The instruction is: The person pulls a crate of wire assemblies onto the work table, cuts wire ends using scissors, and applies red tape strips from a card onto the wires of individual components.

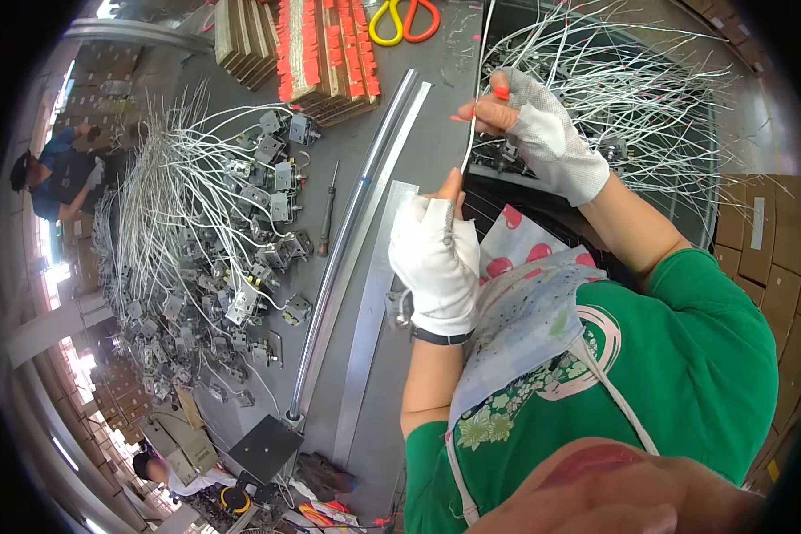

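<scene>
A thin white wire [470,147] runs between my hands, near the table's edge. My left hand [434,258], in a white glove with bare fingertips and a dark band at the wrist, is closed, pinching the lower part of this wire between thumb and finger. Higher up, my right hand [538,133], gloved alike, has its bare fingertips closed around the wire. Small red tape [459,117] sticks out beside the wire at those fingers. Another red piece [501,92] sits on a right fingertip. What lies inside my left palm is hidden.
Small metal switch-like boxes [280,205] with bundled white wires [160,160] cover the left. Nearby lie a screwdriver [327,214], metal tube [347,222], scissors [405,22] and red-taped boards [329,53]. A dark crate [707,209] holds more wires. Two people [58,178] work beyond.
</scene>
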Demonstrator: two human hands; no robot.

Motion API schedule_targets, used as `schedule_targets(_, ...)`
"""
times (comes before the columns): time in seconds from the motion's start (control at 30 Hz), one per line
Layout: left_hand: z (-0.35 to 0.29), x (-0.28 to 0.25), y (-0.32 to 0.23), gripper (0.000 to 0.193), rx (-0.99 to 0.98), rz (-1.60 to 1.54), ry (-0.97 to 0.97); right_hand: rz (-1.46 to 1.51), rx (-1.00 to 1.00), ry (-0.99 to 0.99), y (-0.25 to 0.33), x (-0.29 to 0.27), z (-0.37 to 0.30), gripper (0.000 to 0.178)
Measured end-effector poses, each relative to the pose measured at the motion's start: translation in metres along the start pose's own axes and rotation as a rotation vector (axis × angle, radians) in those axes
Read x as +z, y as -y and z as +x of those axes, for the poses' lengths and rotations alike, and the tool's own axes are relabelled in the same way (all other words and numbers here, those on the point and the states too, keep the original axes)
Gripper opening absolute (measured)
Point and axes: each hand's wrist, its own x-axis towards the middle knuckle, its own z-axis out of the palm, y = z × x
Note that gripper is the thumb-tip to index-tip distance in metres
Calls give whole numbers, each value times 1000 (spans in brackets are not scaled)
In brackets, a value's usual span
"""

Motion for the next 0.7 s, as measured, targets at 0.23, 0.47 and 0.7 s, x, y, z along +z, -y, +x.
schedule_targets(0.23,29,-6,8,34,84,7,-85,72,-409,119,16,17,-10,26)
schedule_targets(0.47,28,5,9,37,86,-89,-88,162,-635,19,8,-18,13,11)
schedule_targets(0.7,3,-61,89,38,-158,482,-282,87,-486,-765,50,-179,48,14)
